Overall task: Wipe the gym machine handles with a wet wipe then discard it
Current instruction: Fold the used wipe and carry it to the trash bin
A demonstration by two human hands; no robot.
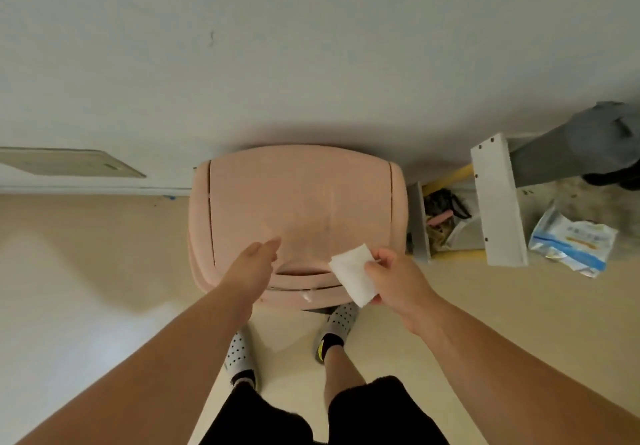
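Pink bin (298,195), lid closed, contents hidden. Right hand (398,282) pinches folded white wipe (351,275) above bin's front edge; left hand (252,264) released, fingers straight over lid. Wipes pack (571,243) on floor, right.

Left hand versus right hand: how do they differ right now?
The left hand is empty with fingers straight, while the right hand pinches the white wipe. The left hand reaches over the pink bin; the right hand sits at its front edge. Both are bare and near the bin.
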